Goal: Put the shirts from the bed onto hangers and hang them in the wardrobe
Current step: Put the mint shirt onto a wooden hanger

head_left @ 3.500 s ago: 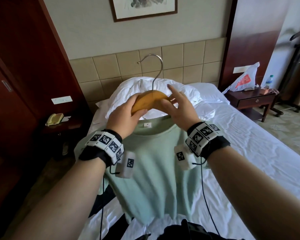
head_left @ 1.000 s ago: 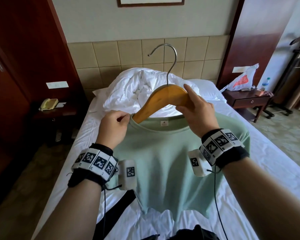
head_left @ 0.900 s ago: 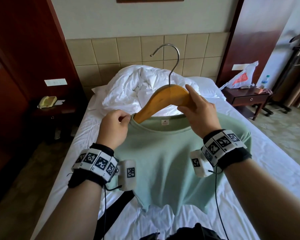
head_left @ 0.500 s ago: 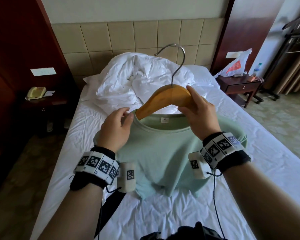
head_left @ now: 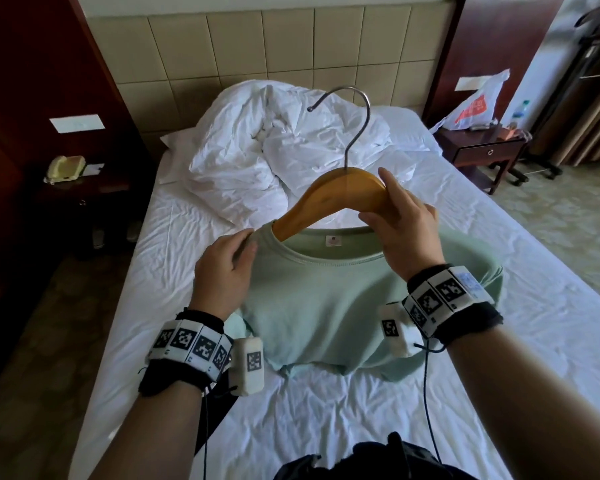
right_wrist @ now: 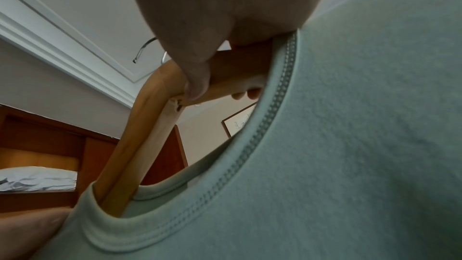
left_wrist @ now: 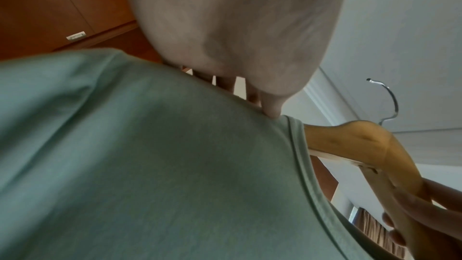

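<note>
The green shirt [head_left: 329, 299] hangs partly threaded on the wooden hanger [head_left: 329, 199], held up over the bed [head_left: 499, 323] with its hem drooping onto the sheet. The hanger's left arm runs down inside the collar, just past the left hand's fingertips; the other arm disappears behind the right hand, so whether it sits inside the neck cannot be told. The right hand [head_left: 404, 230] curls its fingers and thumb round the hanger's right arm, close under the metal hook [head_left: 352, 123]. The left hand [head_left: 224, 268] lies on the shirt's left shoulder, fingers only loosely bent, pressing or smoothing the cloth (a true pinch is not plain). The step in hand looks like seating that shoulder; next, probably, carrying it to the wardrobe.
</note>
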Action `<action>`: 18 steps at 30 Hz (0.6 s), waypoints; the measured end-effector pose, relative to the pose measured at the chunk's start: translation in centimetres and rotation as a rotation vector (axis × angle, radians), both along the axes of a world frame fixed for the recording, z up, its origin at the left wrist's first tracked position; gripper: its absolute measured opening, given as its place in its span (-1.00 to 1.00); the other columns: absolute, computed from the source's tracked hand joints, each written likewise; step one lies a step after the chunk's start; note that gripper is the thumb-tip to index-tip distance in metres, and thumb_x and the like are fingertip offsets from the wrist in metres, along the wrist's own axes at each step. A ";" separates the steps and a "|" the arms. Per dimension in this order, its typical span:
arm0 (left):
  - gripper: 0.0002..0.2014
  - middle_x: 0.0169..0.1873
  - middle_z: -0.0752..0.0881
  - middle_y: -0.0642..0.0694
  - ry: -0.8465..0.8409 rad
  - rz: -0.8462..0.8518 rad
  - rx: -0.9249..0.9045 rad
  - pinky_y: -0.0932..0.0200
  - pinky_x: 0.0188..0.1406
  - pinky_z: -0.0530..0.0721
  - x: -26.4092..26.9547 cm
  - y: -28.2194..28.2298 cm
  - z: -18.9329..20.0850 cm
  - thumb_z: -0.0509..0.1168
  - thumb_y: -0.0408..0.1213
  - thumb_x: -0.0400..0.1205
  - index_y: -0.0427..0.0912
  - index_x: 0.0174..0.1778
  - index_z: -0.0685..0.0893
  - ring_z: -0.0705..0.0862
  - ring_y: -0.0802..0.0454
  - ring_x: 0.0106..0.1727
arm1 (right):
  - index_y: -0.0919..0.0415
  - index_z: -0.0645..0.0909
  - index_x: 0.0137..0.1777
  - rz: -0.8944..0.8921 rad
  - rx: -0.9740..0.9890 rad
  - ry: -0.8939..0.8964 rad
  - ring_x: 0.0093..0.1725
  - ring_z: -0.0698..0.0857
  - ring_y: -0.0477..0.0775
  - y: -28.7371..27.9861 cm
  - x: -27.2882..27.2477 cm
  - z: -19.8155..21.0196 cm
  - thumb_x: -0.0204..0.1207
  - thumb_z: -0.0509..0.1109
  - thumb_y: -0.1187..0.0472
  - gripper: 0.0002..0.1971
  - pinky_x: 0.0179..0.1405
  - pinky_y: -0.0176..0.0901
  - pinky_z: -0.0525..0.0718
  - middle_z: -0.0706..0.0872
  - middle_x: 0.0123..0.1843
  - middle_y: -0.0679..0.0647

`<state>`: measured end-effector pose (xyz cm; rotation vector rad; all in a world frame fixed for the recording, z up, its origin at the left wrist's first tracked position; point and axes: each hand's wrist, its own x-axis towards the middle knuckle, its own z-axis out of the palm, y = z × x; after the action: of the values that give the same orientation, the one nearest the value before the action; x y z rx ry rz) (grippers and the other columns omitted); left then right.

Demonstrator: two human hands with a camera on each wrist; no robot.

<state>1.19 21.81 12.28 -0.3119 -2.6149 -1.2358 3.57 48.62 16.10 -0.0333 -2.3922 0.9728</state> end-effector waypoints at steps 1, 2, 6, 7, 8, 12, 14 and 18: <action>-0.57 0.20 0.71 -0.17 0.008 0.004 0.006 0.01 0.28 0.59 0.0 0.1 0.1 0.20 -0.04 0.70 -0.23 0.36 0.65 0.65 -0.06 0.23 | 0.02 0.37 0.59 0.009 0.008 -0.003 0.25 0.52 0.13 0.3 -0.4 -0.1 0.53 0.47 0.12 -0.37 0.29 -0.13 0.20 0.69 0.20 0.14; -0.64 0.18 0.71 -0.18 0.017 0.012 0.009 0.09 0.24 0.59 0.0 0.3 0.1 0.26 -0.14 0.71 -0.26 0.35 0.67 0.66 -0.06 0.21 | 0.02 0.37 0.60 0.021 0.019 -0.004 0.24 0.55 0.15 0.7 -0.7 -0.2 0.53 0.46 0.09 -0.37 0.27 -0.15 0.19 0.70 0.19 0.14; -0.77 0.06 0.76 -0.16 0.076 0.054 0.011 0.58 0.00 0.47 -0.1 2.1 0.4 0.39 -0.37 0.62 -0.32 0.18 0.75 0.68 -0.01 0.08 | -0.01 0.36 0.60 0.052 0.045 -0.006 0.23 0.57 0.15 2.7 -1.9 -0.5 0.50 0.40 0.00 -0.35 0.24 -0.17 0.19 0.70 0.19 0.12; -0.80 0.02 0.77 -0.16 0.087 0.064 0.013 0.62 -0.04 0.45 -0.3 2.8 0.5 0.41 -0.39 0.60 -0.33 0.12 0.76 0.69 -0.02 0.05 | -0.02 0.36 0.60 0.053 0.051 -0.002 0.24 0.57 0.15 3.4 -2.0 -0.5 0.48 0.37 -0.03 -0.34 0.23 -0.17 0.18 0.71 0.19 0.11; -0.83 -0.02 0.77 -0.14 0.091 0.075 0.019 0.62 -0.07 0.45 -0.4 3.6 0.6 0.42 -0.40 0.58 -0.32 0.06 0.77 0.69 -0.02 0.02 | -0.02 0.36 0.60 0.052 0.056 0.003 0.25 0.58 0.15 4.2 -2.1 -0.5 0.47 0.35 -0.05 -0.34 0.22 -0.17 0.17 0.71 0.20 0.11; -0.95 -0.13 0.77 -0.10 0.102 0.079 0.043 0.57 -0.15 0.50 -1.0 7.6 1.3 0.40 -0.43 0.59 -0.31 -0.09 0.76 0.69 0.03 -0.09 | -0.03 0.35 0.60 0.026 0.066 0.001 0.29 0.57 0.17 8.1 -1.8 -0.2 0.51 0.40 -0.02 -0.35 0.27 -0.06 0.22 0.70 0.23 0.11; -0.96 -0.13 0.75 -0.10 0.132 0.051 0.018 0.44 -0.13 0.52 -1.1 10.1 1.8 0.38 -0.44 0.60 -0.31 -0.11 0.75 0.67 0.02 -0.08 | -0.03 0.34 0.61 0.003 0.057 -0.011 0.31 0.56 0.17 10.5 -1.5 0.2 0.54 0.44 0.04 -0.36 0.29 0.00 0.24 0.70 0.23 0.11; -0.96 -0.15 0.72 -0.10 0.224 0.038 -0.021 0.23 -0.08 0.52 -1.1 15.1 3.4 0.36 -0.44 0.61 -0.34 -0.11 0.71 0.63 0.01 -0.10 | -0.06 0.29 0.63 -0.059 0.053 -0.017 0.28 0.56 0.16 15.3 -0.5 1.3 0.57 0.41 0.05 -0.36 0.29 0.02 0.25 0.68 0.23 0.11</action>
<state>0.11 36.87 15.67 -0.3789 -2.4324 -1.0934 3.04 63.96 17.43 -0.0927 -2.4174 0.8849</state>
